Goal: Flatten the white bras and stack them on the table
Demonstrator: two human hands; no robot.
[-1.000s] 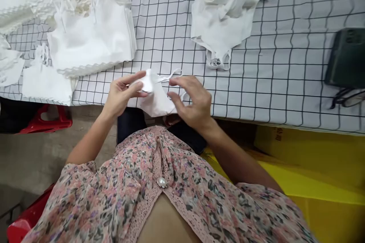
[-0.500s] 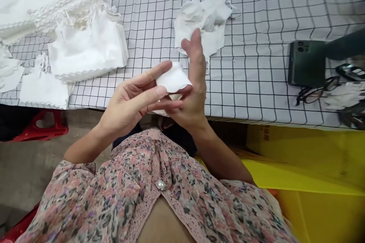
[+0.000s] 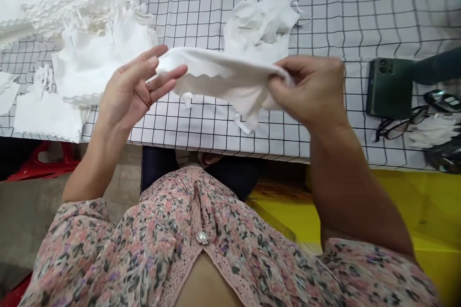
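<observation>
A white camisole-like garment [image 3: 223,69] with a wavy edge and thin straps stretches between my two hands, above the front of the table. My right hand [image 3: 311,88] is closed on its right end, thumb and fingers pinching the cloth. At the other end, my left hand [image 3: 131,86] has the cloth between its fingers; the fingers are partly spread and wear a ring. Behind the held piece, another crumpled white garment [image 3: 261,21] with straps lies on the table.
Stacks of white garments [image 3: 97,67] with scalloped hems cover the left of the checked tablecloth [image 3: 194,127]. To the right lie a dark phone [image 3: 389,87], glasses [image 3: 401,124] and a black key fob [image 3: 444,100]. Beneath the table are a yellow box [image 3: 378,211] and a red stool [image 3: 54,160].
My hands have moved apart, the right one outward to the right. The white cloth, small and bunched between them before, is now drawn out lengthwise.
</observation>
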